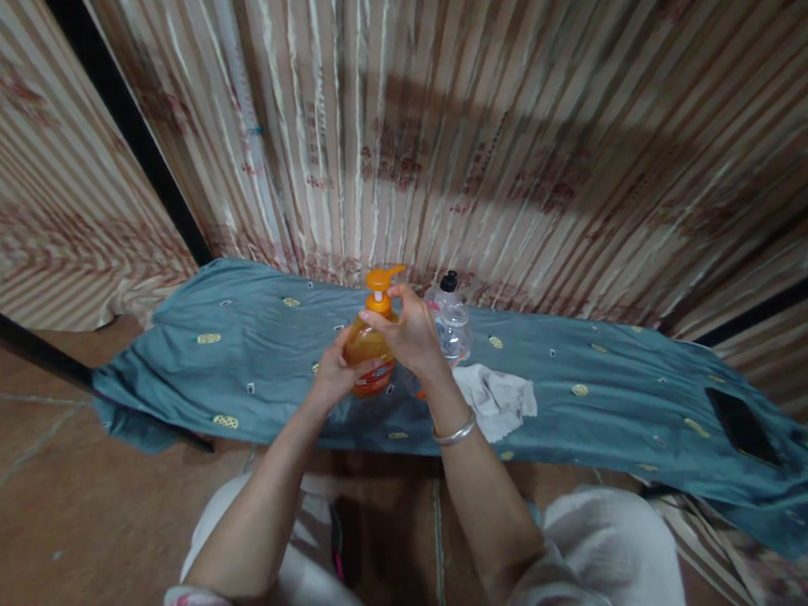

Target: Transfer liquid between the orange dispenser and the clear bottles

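The orange bottle point(372, 353) sits between the two hands, upright with a slight lean, its pump point(377, 280) pointing toward 2 o'clock. The left hand point(332, 376) wraps its fingers around the body from 8 o'clock; the right hand point(408, 334) has its fingers closed about the neck, just below the pump, from 3 o'clock. Whether the base touches the tabletop point(275, 357) is hard to tell from this angle.

Near the bottle at 3 o'clock stands a clear bottle point(452, 325) with a black top, just beside the right hand. A crumpled white cloth point(501, 401) lies at 4 o'clock, and a dark phone point(743, 425) well apart, between 3 and 4, by the far right end. The tabletop's near edge runs below at 6 o'clock; its patterned blue-green cover stretches toward 9. A striped curtain point(327, 137) hangs along 12 o'clock, with brown floor point(40, 510) at 8.
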`<action>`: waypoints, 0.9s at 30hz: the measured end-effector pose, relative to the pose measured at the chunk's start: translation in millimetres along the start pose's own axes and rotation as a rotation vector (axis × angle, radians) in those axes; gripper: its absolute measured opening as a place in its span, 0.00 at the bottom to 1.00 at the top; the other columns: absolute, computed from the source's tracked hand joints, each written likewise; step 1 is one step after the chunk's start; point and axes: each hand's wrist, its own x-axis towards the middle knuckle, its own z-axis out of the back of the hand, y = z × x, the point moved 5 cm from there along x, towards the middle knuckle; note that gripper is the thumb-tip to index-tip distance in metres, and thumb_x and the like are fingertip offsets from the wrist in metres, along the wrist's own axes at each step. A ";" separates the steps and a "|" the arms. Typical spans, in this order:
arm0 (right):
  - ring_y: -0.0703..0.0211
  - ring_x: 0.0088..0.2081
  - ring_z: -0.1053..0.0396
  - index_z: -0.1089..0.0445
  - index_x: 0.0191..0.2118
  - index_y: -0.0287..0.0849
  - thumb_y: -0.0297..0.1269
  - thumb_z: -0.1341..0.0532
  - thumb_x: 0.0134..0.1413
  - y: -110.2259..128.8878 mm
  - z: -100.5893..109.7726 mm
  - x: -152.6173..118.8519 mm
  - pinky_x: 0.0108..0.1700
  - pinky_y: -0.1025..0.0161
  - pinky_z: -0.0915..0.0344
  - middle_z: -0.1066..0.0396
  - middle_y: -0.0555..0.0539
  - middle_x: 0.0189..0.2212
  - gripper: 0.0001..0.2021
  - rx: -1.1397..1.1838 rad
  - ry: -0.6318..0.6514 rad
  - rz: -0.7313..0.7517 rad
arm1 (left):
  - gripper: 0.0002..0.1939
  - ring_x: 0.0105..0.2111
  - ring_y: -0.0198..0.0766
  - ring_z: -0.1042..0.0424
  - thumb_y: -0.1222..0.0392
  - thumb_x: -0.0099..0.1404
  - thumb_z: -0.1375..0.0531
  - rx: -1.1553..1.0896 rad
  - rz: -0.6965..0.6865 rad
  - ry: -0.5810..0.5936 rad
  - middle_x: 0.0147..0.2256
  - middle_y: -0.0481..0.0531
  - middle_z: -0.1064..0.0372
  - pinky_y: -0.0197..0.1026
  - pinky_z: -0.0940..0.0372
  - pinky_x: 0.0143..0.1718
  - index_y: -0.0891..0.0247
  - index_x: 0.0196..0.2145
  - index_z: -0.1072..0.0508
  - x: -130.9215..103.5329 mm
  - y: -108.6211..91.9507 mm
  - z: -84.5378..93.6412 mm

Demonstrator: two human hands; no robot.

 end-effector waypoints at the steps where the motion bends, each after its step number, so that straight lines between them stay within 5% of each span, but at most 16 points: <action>1: 0.46 0.46 0.25 0.31 0.45 0.44 0.51 0.33 0.54 1.3 0.3 0.9 0.53 0.50 0.31 0.22 0.42 0.42 0.19 0.008 0.024 0.029 | 0.43 0.54 0.55 0.23 0.53 0.40 0.22 0.000 0.001 0.001 0.52 0.58 0.21 0.59 0.33 0.63 0.63 0.55 0.27 -0.2 0.0 -0.3; 6: 0.50 0.44 0.26 0.29 0.44 0.45 0.48 0.37 0.59 3.0 3.9 2.3 0.53 0.52 0.31 0.21 0.45 0.42 0.13 0.076 0.115 0.129 | 0.41 0.55 0.55 0.23 0.52 0.41 0.23 0.046 -0.007 -0.016 0.52 0.58 0.21 0.59 0.34 0.63 0.63 0.53 0.26 -1.5 -0.1 0.5; 12: 0.52 0.42 0.27 0.30 0.45 0.46 0.51 0.40 0.61 10.5 18.9 8.7 0.51 0.54 0.31 0.23 0.47 0.39 0.15 0.187 0.074 0.195 | 0.39 0.53 0.55 0.22 0.53 0.41 0.22 0.028 -0.003 -0.018 0.50 0.57 0.20 0.58 0.32 0.62 0.63 0.51 0.25 -3.3 -5.1 -0.8; 27: 0.54 0.46 0.24 0.29 0.50 0.48 0.53 0.38 0.65 58.1 113.6 5.7 0.53 0.53 0.29 0.24 0.47 0.43 0.16 0.215 -0.166 0.428 | 0.42 0.53 0.56 0.22 0.52 0.37 0.20 -0.018 0.022 -0.028 0.49 0.57 0.19 0.62 0.33 0.63 0.62 0.50 0.25 -2.9 -5.3 -3.3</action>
